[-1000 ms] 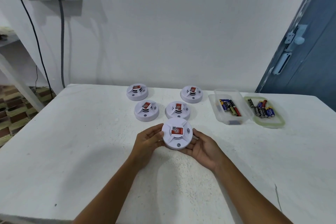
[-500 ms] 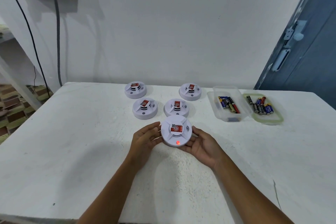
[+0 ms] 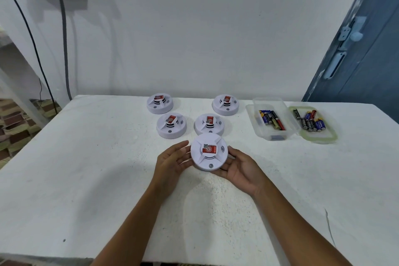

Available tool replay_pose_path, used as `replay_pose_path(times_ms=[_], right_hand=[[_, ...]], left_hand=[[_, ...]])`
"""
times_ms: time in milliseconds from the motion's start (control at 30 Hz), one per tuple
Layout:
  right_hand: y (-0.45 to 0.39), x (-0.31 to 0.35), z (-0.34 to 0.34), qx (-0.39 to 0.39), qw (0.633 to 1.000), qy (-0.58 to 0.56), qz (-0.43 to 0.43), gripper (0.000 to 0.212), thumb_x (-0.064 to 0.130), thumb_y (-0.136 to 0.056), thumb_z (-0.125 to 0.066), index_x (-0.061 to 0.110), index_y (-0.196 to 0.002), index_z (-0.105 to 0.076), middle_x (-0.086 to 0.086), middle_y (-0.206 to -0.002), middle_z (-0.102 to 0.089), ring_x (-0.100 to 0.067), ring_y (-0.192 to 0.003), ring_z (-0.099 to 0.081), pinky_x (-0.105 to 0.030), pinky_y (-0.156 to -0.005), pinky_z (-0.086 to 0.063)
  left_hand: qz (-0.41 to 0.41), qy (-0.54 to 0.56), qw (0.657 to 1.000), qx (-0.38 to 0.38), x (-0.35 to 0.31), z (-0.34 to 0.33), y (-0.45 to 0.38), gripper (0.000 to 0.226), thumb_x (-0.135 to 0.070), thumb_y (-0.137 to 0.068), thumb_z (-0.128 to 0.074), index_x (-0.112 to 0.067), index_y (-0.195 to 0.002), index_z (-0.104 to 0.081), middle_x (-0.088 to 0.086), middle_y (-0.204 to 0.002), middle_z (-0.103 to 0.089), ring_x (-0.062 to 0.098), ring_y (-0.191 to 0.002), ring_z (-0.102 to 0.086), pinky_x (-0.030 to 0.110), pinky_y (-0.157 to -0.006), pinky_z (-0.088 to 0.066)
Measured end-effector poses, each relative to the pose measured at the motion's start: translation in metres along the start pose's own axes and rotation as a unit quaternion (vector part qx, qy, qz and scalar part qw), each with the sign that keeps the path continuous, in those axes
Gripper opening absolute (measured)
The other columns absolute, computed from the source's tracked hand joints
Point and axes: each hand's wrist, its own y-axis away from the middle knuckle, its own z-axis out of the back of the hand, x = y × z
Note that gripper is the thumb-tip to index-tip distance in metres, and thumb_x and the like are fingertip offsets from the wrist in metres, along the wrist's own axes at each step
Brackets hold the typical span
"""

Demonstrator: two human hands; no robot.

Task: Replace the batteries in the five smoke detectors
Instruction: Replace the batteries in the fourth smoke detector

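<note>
Cradling nearest detector [image 3: 209,151] between your left hand [image 3: 172,160] and right hand [image 3: 238,168] — fingers loosely extended, face up; flip needed — batteries [image 3: 271,120] lie right.

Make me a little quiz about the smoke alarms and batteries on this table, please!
1. How many smoke detectors are on the table?
2. True or false: both hands, left hand and right hand, touch the nearest detector.
3. Where do the batteries lie? A) in the clear tub only B) in the clear tub and on the green-rimmed lid C) loose on the table

Key:
1. Five
2. True: one hand at each side of it
3. B
</note>
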Motion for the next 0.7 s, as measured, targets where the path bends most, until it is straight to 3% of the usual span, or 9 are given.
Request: replay_pose_path(times_ms=[700], right_hand=[[-0.0018, -0.0004, 0.0031, 0.012, 1.000, -0.011, -0.001, 0.043, 0.021, -0.092, -0.052, -0.001, -0.129, -0.053, -0.026, -0.126, -0.059, -0.041, -0.120, -0.056, -0.056, -0.102, -0.042]], left_hand=[[0.001, 0.005, 1.000, -0.005, -0.0029, -0.0027, 0.0027, 0.028, -0.006, -0.098, -0.045, -0.002, -0.122, -0.058, 0.019, -0.116, -0.067, 0.038, -0.106, -0.065, 0.050, -0.095, -0.050]])
